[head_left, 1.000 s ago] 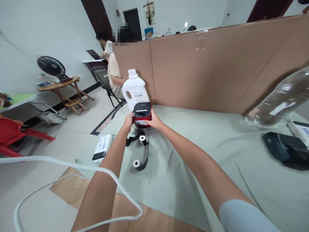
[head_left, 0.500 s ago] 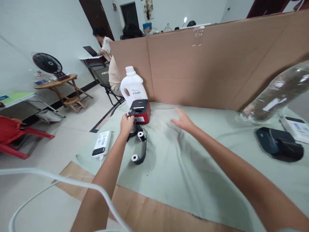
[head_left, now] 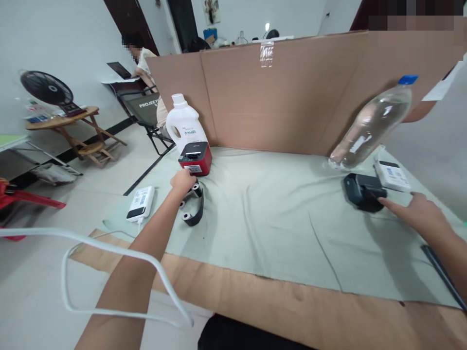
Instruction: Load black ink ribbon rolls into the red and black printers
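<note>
My left hand (head_left: 183,182) is closed in front of a red and black box-shaped device, like a small label printer (head_left: 201,166). Whatever its fingers hold is hidden. Beside it on the cloth lies a looped black ribbon (head_left: 199,214) with white-cored rolls. On the right, my right hand (head_left: 419,211) has its fingers stretched out, the index fingertip at the near right edge of a black rounded device (head_left: 363,190); whether they touch is hard to tell. A white power bank (head_left: 393,175) sits just behind that device.
A pale green cloth (head_left: 270,209) covers the wooden table. Behind it stand a cardboard panel (head_left: 266,107), a white jug (head_left: 188,124) and a leaning clear bottle (head_left: 375,126). Another white power bank (head_left: 140,204) with a cable lies left. A white tube (head_left: 109,247) crosses the foreground. People are beyond the panel.
My right hand has swung from the middle of the cloth far right to the black device. My left hand stays by the ribbon and red device. The view has shifted right.
</note>
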